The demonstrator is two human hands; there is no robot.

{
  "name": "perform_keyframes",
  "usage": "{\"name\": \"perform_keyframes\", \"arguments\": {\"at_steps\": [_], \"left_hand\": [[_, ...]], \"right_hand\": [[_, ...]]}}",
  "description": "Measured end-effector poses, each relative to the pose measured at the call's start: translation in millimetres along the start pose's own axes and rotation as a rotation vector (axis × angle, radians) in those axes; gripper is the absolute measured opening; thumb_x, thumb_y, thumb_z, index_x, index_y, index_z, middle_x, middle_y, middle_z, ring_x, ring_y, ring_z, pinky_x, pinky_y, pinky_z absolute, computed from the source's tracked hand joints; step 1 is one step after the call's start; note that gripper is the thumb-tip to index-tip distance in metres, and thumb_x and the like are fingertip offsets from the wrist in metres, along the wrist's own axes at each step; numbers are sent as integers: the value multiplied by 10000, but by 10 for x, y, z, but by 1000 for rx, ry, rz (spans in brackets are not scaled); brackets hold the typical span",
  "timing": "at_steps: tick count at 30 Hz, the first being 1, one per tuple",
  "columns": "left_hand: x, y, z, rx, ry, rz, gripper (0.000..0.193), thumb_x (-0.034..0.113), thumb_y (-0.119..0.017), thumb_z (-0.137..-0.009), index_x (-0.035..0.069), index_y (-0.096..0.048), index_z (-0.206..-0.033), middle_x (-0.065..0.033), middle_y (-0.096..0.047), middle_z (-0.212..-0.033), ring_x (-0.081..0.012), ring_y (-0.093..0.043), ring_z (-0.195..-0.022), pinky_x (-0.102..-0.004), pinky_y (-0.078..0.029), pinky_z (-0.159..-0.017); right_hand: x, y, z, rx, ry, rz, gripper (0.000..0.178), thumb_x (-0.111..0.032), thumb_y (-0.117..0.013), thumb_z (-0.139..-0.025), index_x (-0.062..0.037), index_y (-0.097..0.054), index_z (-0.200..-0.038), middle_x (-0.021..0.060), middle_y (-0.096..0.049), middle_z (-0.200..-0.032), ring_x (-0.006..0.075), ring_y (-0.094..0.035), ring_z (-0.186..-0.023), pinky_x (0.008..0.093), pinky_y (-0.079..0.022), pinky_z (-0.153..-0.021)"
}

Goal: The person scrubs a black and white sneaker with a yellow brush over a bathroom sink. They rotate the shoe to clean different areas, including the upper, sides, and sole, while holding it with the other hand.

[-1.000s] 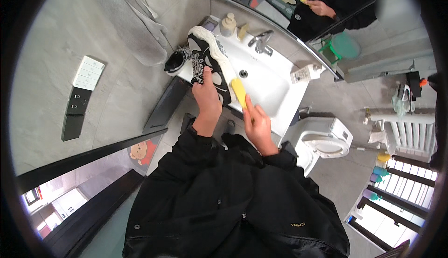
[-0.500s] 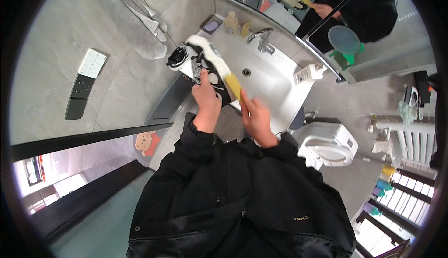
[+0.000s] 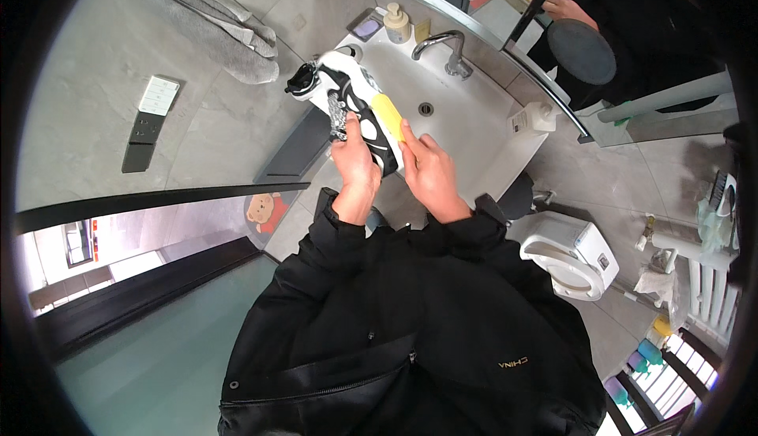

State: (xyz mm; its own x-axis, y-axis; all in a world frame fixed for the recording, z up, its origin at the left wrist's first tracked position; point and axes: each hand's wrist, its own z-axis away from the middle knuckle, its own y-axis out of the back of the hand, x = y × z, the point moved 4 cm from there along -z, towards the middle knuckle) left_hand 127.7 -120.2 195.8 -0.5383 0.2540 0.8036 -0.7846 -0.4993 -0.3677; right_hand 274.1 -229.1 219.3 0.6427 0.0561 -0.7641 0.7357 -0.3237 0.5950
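Note:
Over the left side of the white washbasin (image 3: 474, 132), a black-and-white sneaker (image 3: 359, 108) is held tilted, its thick white sole toward the basin. My left hand (image 3: 357, 164) grips it, fingers closed round the lower upper part near the laces. In my right hand (image 3: 430, 169) is a yellow brush (image 3: 387, 117), laid along the edge of the sole; its bristles are hidden. A second black-and-white shoe (image 3: 302, 81) rests beyond the first, at the basin's left rim, partly covered by it.
Behind the basin are a chrome faucet (image 3: 454, 56), a pump bottle (image 3: 397, 24) and a soap dish (image 3: 366, 26). A white bottle (image 3: 534, 119) stands on the right rim. A mirror (image 3: 505, 10) overhangs the back; a toilet (image 3: 568, 254) is to the right.
The view has shifted slightly. The brush has slid a little up along the sole and my right hand has come closer to the shoe. Both hands keep their holds.

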Motion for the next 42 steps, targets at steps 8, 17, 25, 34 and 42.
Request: {"name": "perform_keyframes", "arguments": {"at_steps": [8,17,25,34,42], "left_hand": [[-8,-53,47,106,-95,7,321,224,-676,-1091,-88,-701,-1164,-95,-757,-1078,-185,-720,-847,-357,-599,-759],[-192,-206,143,-43,-105,76,331,234,-695,-1081,-85,-702,-1171,-120,-764,-1110,-224,-750,-931,-377,-618,-833],[-293,-316,119,-35,-23,125,331,218,-681,-1090,-94,-705,-1200,-123,-770,-1112,-211,-741,-920,-373,-607,-819],[-367,-276,-59,-45,39,149,340,218,-676,-1090,-102,-695,-1205,-161,-770,-1159,-250,-764,-931,-386,-630,-814],[-683,-39,-311,45,13,83,354,230,-726,-1059,-109,-698,-1160,-158,-769,-1109,-246,-749,-884,-407,-628,-767]], "right_hand": [[128,140,9,-60,8,-22,462,-135,-693,-1028,-78,-653,-1485,192,-564,-800,404,-600,-651,486,-479,-586],[230,306,41,-120,-45,57,452,-117,-680,-1032,-118,-669,-1484,156,-571,-804,370,-595,-654,460,-476,-594],[285,307,71,-119,-42,154,445,-172,-696,-1033,-136,-680,-1476,139,-576,-797,370,-603,-641,476,-468,-563],[387,193,68,-53,31,183,472,-194,-695,-1039,-124,-648,-1503,165,-585,-795,394,-617,-650,485,-474,-561],[497,-21,124,-122,-80,221,449,-174,-694,-1027,-105,-673,-1471,167,-582,-794,388,-625,-658,496,-481,-583]]}}
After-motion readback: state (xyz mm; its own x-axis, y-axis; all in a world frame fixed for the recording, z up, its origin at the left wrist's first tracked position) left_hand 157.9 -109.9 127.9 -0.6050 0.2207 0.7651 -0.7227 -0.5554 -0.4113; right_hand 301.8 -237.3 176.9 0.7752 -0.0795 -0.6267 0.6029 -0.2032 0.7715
